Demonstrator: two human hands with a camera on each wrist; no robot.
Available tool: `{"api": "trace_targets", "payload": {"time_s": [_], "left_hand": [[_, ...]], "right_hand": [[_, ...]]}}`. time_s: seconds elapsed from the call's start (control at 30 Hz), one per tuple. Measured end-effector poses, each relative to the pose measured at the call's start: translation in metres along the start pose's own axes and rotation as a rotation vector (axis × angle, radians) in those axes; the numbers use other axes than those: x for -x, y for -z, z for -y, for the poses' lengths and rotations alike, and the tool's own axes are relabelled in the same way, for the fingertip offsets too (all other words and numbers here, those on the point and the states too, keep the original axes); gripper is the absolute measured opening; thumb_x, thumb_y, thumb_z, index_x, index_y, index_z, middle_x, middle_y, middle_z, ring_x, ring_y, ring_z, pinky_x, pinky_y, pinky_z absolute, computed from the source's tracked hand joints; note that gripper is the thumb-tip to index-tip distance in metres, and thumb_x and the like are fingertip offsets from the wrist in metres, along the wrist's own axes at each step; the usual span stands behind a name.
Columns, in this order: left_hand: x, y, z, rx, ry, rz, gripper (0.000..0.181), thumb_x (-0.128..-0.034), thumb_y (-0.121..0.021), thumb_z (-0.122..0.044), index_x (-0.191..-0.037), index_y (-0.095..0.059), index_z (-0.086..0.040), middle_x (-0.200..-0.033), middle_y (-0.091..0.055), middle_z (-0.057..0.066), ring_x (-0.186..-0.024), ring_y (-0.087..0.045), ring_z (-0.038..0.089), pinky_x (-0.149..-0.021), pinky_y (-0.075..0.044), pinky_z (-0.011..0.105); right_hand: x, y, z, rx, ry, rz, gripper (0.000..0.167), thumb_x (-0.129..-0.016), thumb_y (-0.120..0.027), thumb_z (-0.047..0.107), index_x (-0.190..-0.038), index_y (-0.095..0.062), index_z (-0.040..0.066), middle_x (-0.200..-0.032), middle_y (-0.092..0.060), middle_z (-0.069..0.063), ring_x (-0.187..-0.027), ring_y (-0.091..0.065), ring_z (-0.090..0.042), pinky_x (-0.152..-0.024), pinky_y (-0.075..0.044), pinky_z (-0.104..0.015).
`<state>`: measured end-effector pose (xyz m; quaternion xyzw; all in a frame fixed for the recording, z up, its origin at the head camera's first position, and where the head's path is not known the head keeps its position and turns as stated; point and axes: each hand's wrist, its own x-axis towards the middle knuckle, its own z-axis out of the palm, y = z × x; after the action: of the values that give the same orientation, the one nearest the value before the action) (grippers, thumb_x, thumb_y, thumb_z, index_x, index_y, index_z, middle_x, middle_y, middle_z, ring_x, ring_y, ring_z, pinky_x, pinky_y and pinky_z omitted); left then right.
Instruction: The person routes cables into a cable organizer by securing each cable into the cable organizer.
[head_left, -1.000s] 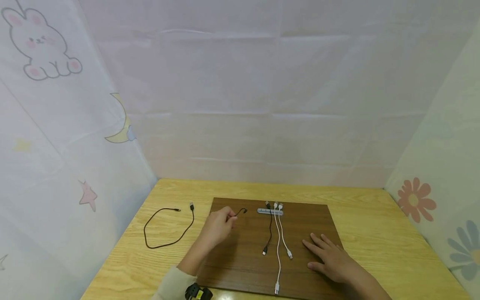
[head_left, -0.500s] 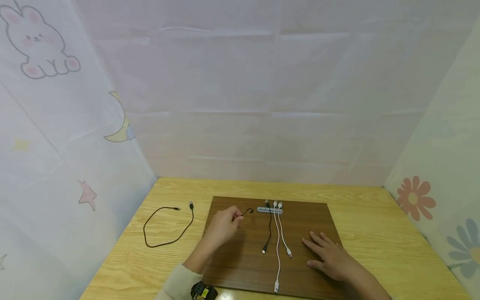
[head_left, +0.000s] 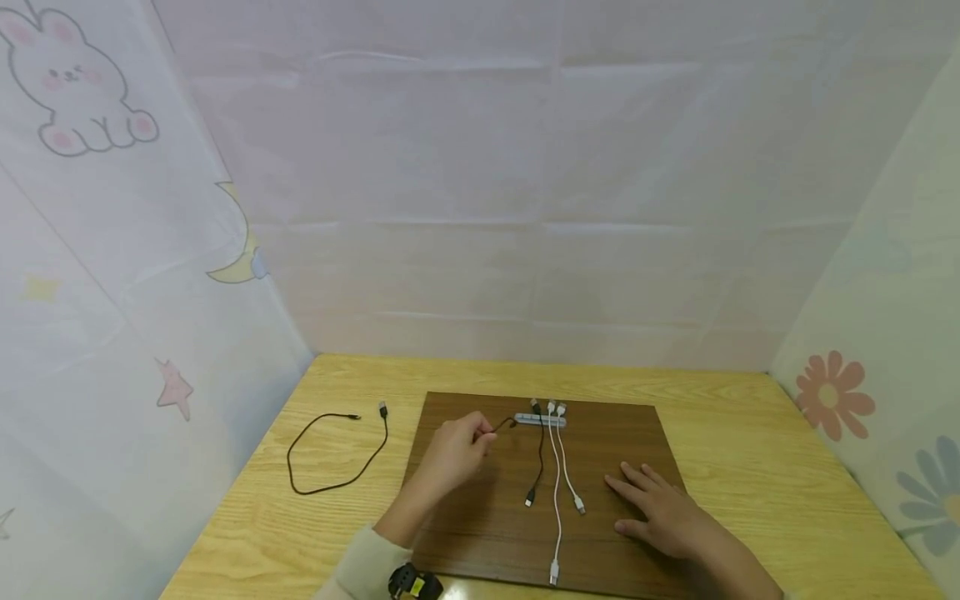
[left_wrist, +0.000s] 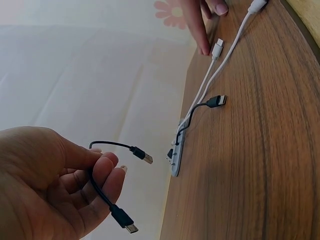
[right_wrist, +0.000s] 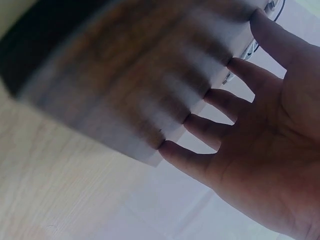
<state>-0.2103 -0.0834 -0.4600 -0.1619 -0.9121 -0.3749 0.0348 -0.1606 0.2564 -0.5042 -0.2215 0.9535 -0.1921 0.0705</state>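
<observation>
While the left hand (head_left: 452, 452) pinches a short black USB cable (left_wrist: 102, 194) mid-length at lower centre, apparently leaving both plugs (left_wrist: 121, 216) free, the right hand (head_left: 663, 515) lies spread at lower right, seemingly steadying the brown wooden board (head_left: 487, 529).

Pale sheeting (head_left: 480, 183) behind and beside a wood-grain tabletop (head_left: 720, 467)
Back panel (head_left: 637, 292) creased; left panel (head_left: 97, 242) printed with a rabbit (head_left: 82, 92), moon (head_left: 237, 271) and pink star (head_left: 175, 390); right panel (head_left: 892, 250) with a red flower (head_left: 828, 395) and blue flower (head_left: 931, 490).
</observation>
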Motion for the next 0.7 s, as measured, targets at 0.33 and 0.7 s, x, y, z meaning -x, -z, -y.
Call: {"api": "trace_targets", "payload": {"time_s": [0.33,0.7], "left_hand": [[-0.001,-0.007,-0.004,-0.016,-0.013,0.001,0.010,-0.1012,-0.064,-0.017,-0.095,-0.066,-0.010,-0.078,-0.069,0.002,-0.058,-0.055,0.005,-0.050,-0.046,0.023],[-0.005,-0.012,-0.011,-0.021,-0.038,-0.004,0.010,-0.1004,-0.065,-0.017,-0.094,-0.067,-0.011,-0.075,-0.066,-0.006,-0.059,-0.054,0.003,-0.051,-0.045,0.022]], "right_hand": [[-0.020,0.013,0.013,-0.055,-0.037,-0.004,0.055,-0.093,-0.072,0.037,-0.133,-0.062,0.000,-0.139,-0.055,-0.029,-0.130,-0.048,-0.053,-0.103,-0.039,-0.069],[-0.066,0.031,0.039,-0.165,0.038,-0.069,0.026,-0.101,-0.064,0.026,-0.115,-0.072,0.006,-0.104,-0.073,0.000,-0.094,-0.068,-0.019,-0.080,-0.056,-0.039]]}}
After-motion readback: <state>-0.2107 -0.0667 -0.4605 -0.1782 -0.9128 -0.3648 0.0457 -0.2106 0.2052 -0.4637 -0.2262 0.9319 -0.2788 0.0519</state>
